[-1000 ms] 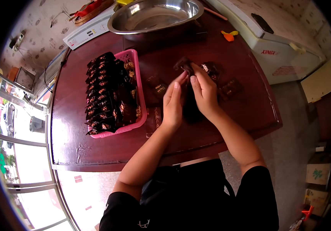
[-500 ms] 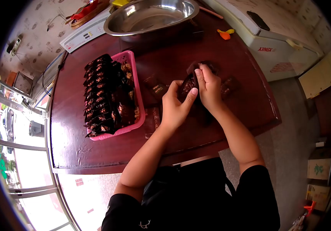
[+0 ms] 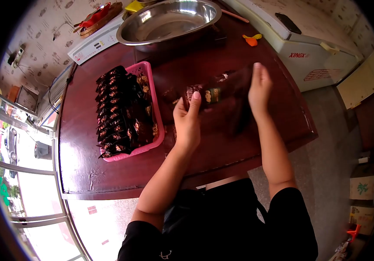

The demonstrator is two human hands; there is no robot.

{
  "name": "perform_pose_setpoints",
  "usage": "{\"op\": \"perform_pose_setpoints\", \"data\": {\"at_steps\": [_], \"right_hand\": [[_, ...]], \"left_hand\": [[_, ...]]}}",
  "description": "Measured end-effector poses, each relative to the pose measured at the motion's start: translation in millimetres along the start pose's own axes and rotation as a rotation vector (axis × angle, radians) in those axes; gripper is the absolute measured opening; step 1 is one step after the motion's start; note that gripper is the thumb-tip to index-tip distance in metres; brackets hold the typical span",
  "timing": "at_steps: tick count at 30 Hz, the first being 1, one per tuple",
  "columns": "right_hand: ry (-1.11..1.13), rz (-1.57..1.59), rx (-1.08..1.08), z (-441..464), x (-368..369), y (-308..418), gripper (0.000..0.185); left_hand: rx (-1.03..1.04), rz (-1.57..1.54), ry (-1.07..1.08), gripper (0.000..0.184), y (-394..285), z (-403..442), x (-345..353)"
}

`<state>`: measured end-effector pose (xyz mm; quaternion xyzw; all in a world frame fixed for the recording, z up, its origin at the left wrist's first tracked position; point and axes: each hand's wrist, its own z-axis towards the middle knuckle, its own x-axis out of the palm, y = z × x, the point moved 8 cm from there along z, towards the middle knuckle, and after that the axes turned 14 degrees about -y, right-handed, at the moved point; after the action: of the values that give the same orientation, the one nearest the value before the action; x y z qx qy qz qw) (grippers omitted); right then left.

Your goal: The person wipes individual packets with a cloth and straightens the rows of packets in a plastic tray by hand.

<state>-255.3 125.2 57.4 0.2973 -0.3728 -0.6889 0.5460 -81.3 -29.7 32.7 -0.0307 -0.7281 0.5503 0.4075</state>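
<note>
My left hand (image 3: 187, 117) is closed, thumb on top, on a small dark snack packet (image 3: 192, 91) with pale print. Farther right, my right hand (image 3: 260, 89) has its thumb up and its fingers together at the edge of a dark wrapper (image 3: 241, 85), which is smeared by motion. Whether packet and wrapper are joined cannot be made out. Left of my hands, a pink plastic basket (image 3: 157, 113) holds a stack of black snack packets (image 3: 113, 113) in overlapping rows. More dark packets lie on the table, partly hidden by my left hand.
A large steel basin (image 3: 128, 38) stands at the back of the dark red table (image 3: 108, 178), beside a white appliance (image 3: 95, 43). An orange and yellow item (image 3: 251, 40) lies at the back right. Beyond the table edge is a white chest freezer (image 3: 308, 56) with a phone (image 3: 288, 23) on it.
My hands were together on a dark packet and are now apart. The right hand has moved to the right, the left slightly left. The view has shifted a little.
</note>
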Motion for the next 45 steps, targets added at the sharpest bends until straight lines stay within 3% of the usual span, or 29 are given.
{"op": "perform_pose_setpoints", "data": {"at_steps": [2, 3, 4, 6, 7, 9, 11, 13, 16, 18, 20, 23, 26, 27, 28, 30, 32, 38, 45], "right_hand": [[-0.163, 0.317, 0.054, 3.6, -17.4, 10.7, 0.035], [-0.187, 0.258, -0.126, 0.8, -22.4, 12.4, 0.033], [-0.185, 0.310, -0.116, -13.9, -20.8, 29.5, 0.030], [0.084, 0.279, -0.038, -55.4, 0.7, 11.6, 0.024], [0.311, 0.260, -0.180, -77.4, 16.8, 34.1, 0.022], [0.553, 0.249, -0.426, -115.2, 42.7, 75.7, 0.035], [0.564, 0.257, -0.526, -125.2, 49.7, 87.0, 0.046], [0.544, 0.284, -0.476, -117.1, 55.6, 71.6, 0.055], [0.491, 0.336, -0.336, -100.3, 51.6, 54.4, 0.055], [0.419, 0.378, -0.244, -89.2, 47.3, 50.0, 0.047], [0.438, 0.356, -0.022, -78.9, 49.3, 36.9, 0.037], [0.290, 0.219, 0.058, -54.0, 45.8, 3.6, 0.030], [0.067, 0.250, 0.083, -25.9, 21.4, -11.9, 0.025], [-0.004, 0.235, -0.001, -24.3, 11.2, 7.1, 0.018], [0.001, 0.239, -0.002, -27.2, 9.2, 19.1, 0.018], [0.307, 0.302, -0.380, -56.9, 24.8, 70.7, 0.013], [0.534, 0.104, -0.694, -101.8, 40.3, 97.2, 0.014], [0.496, 0.008, -0.670, -107.5, 41.8, 92.5, 0.018], [0.640, -0.124, -0.560, -105.8, 45.3, 80.0, 0.020]], "left_hand": [[0.095, -0.010, 0.042, 0.020, -2.3, 6.1, -0.9], [0.071, -0.032, 0.004, 0.020, 5.4, 8.1, -5.7], [0.048, -0.055, -0.034, 0.020, 13.9, 10.3, -11.0], [0.012, -0.059, -0.033, 0.023, 23.4, 16.1, -19.8], [0.034, -0.093, -0.005, 0.024, 22.1, 17.8, -19.1], [0.132, -0.134, 0.023, 0.027, 14.6, 14.1, -12.8], [-0.002, -0.136, 0.145, 0.032, 28.7, 15.7, -19.8], [-0.022, -0.146, 0.167, 0.033, 30.3, 12.8, -11.3], [-0.063, -0.099, 0.205, 0.034, 38.4, 3.6, -3.7], [-0.114, 0.071, 0.178, 0.035, 41.9, -1.4, -6.1], [-0.138, -0.025, 0.263, 0.034, 42.3, -1.9, -0.5], [-0.276, -0.235, 0.125, 0.033, 43.1, -3.6, -0.6], [-0.164, -0.271, 0.101, 0.038, 29.1, -0.1, 3.1], [-0.161, -0.270, 0.100, 0.038, 28.8, 1.5, 3.4], [-0.176, -0.304, 0.078, 0.041, 30.0, 4.0, 1.8], [-0.188, -0.336, 0.049, 0.046, 32.6, 9.9, -6.6], [-0.204, -0.452, 0.215, 0.052, 34.8, 12.6, -7.1], [-0.104, -0.257, 0.109, 0.043, 39.0, 10.5, -14.5], [-0.089, -0.160, -0.031, 0.035, 47.1, 15.0, -33.0]]}}
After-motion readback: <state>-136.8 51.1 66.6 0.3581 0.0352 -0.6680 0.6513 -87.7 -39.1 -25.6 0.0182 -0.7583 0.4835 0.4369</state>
